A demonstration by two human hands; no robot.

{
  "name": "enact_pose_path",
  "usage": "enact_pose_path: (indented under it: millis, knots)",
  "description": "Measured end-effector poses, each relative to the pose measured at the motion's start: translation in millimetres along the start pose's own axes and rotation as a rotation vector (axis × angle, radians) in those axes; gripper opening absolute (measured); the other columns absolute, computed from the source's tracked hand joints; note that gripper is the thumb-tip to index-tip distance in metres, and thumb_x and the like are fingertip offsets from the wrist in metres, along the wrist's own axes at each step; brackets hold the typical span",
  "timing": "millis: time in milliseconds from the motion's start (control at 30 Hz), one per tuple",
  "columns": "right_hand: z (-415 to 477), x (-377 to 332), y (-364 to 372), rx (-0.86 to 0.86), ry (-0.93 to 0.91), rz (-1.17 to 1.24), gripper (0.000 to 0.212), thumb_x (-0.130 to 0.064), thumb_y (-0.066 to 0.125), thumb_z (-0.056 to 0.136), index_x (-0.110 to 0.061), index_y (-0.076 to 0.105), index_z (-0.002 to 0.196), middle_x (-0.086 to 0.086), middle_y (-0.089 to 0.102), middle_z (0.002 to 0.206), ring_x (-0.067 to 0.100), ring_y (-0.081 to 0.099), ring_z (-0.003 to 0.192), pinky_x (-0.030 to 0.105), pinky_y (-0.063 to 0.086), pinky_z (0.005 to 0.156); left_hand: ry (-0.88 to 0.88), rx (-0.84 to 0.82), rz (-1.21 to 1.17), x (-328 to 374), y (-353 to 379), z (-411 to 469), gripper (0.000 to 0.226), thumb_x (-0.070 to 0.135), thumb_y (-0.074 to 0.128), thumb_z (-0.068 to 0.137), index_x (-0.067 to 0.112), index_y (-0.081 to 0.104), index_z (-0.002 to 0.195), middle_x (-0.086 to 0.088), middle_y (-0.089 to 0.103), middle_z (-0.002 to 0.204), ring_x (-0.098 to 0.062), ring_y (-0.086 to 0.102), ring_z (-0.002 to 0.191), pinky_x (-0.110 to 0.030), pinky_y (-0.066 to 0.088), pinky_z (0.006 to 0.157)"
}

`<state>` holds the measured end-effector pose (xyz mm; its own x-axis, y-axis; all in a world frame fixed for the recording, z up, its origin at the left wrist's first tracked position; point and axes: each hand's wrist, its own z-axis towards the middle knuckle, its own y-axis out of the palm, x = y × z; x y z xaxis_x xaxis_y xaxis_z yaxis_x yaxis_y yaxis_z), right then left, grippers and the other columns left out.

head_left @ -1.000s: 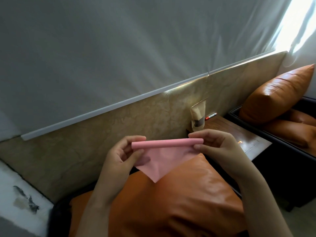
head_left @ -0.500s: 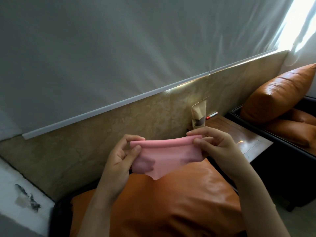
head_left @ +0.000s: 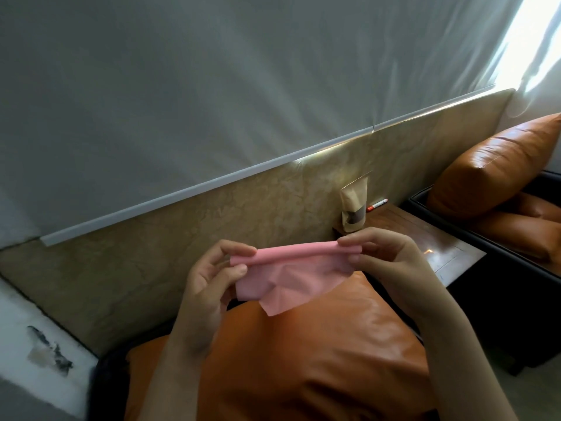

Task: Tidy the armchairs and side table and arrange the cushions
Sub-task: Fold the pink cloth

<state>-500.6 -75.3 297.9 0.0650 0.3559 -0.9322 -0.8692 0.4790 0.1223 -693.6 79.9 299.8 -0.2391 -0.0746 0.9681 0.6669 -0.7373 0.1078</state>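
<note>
1. Fingertips (head_left: 364,237) of both hands pinch the rolled top edge of a thin pink cloth (head_left: 288,278). The left hand (head_left: 209,287) grips one end and the right hand (head_left: 391,262) grips the other.
2. The cloth hangs just above the big orange leather cushion (head_left: 303,360). I can't tell whether its lowest corner touches.
3. Change: a second ago the flap under the roll was a long clean triangle. Now it is shorter and creased. I judge the cloth is being rolled up to put away, with cushion arranging still to do.
4. Right of that cushion is a dark wooden side table (head_left: 440,250). On it stand an upright brown paper pouch (head_left: 353,208) and a red-and-white pen (head_left: 377,205).
5. Further right, a second orange cushion (head_left: 498,165) leans in a black armchair (head_left: 501,299).
6. Hidden: the near chair lies mostly under the big cushion and is cut off below. The table's near corner is behind my right hand, and the pouch label is unreadable.
</note>
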Motion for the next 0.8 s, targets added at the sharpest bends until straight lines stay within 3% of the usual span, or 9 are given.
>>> enact_pose_path:
  millis: [33,100,167,233,300,533,633,800]
  knots:
    - [0.2,-0.1,0.3,-0.008,0.006,-0.014,0.025,-0.002,0.066,0.073,-0.021,0.078,0.084,0.005,0.074,0.084,0.016,0.069,0.079,0.024,0.054,0.069,-0.003,0.007,0.029,-0.2,0.2,-0.2,0.003,0.024,0.065,0.08,0.025,0.069,0.081,0.006,0.066,0.087,-0.015,0.063,0.085,-0.033,0.055,0.071]
    - [1.0,0.9,0.8,0.006,0.009,-0.051,0.02,-0.006,0.068,0.073,-0.022,0.077,0.081,0.008,0.073,0.079,0.016,0.068,0.075,0.024,0.054,0.068,-0.002,0.047,0.104,-0.6,2.0,-1.0,0.006,0.033,0.068,0.082,0.027,0.068,0.08,0.007,0.068,0.086,-0.016,0.064,0.084,-0.031,0.056,0.069]
    - [1.9,2.7,0.3,0.031,0.007,-0.08,0.017,-0.008,0.069,0.073,-0.022,0.077,0.081,0.009,0.073,0.079,0.015,0.067,0.073,0.023,0.053,0.067,0.002,0.065,0.127,2.2,5.3,-1.9,0.014,0.028,0.061,0.079,0.027,0.066,0.092,0.0,0.072,0.087,-0.017,0.069,0.081,-0.026,0.058,0.066]
    - [2.3,3.6,0.1,0.029,0.015,-0.087,0.022,-0.008,0.068,0.075,-0.018,0.074,0.093,0.011,0.074,0.085,0.015,0.068,0.076,0.023,0.053,0.068,-0.012,0.043,0.119,5.2,6.5,-3.4,0.029,0.019,0.06,0.081,0.025,0.059,0.11,-0.007,0.074,0.089,-0.02,0.072,0.08,-0.025,0.058,0.068]
    - [2.8,4.5,-0.8,0.029,0.035,-0.094,0.03,-0.008,0.068,0.076,-0.014,0.07,0.105,0.011,0.074,0.091,0.015,0.069,0.082,0.021,0.053,0.071,-0.018,0.027,0.142,7.2,5.4,-3.6,0.035,0.015,0.061,0.083,0.024,0.057,0.116,-0.006,0.074,0.091,-0.02,0.073,0.082,-0.022,0.057,0.071]
    - [4.5,8.2,-1.1,-0.007,0.079,-0.081,0.02,-0.011,0.066,0.079,-0.018,0.074,0.095,0.017,0.074,0.093,0.031,0.071,0.09,0.036,0.057,0.08,0.007,0.0,0.25,5.4,1.8,0.3,0.015,0.007,0.057,0.089,0.012,0.063,0.103,0.001,0.072,0.093,-0.017,0.072,0.085,-0.022,0.057,0.074]
    - [4.5,7.7,1.5,-0.035,0.103,-0.119,0.016,-0.017,0.062,0.083,-0.021,0.072,0.095,0.017,0.073,0.087,0.033,0.071,0.083,0.039,0.059,0.074,0.02,0.039,0.277,2.3,-0.3,2.4,0.015,0.016,0.054,0.09,0.015,0.062,0.103,0.003,0.072,0.091,-0.016,0.072,0.081,-0.024,0.058,0.068]
    - [5.7,7.5,3.7,-0.01,0.116,-0.144,0.016,-0.019,0.06,0.082,-0.016,0.07,0.095,0.009,0.069,0.065,0.015,0.064,0.056,0.022,0.05,0.053,-0.009,0.054,0.271,2.1,-1.6,1.5,0.019,0.026,0.054,0.087,0.02,0.064,0.1,0.01,0.066,0.093,-0.014,0.066,0.086,-0.04,0.06,0.062]
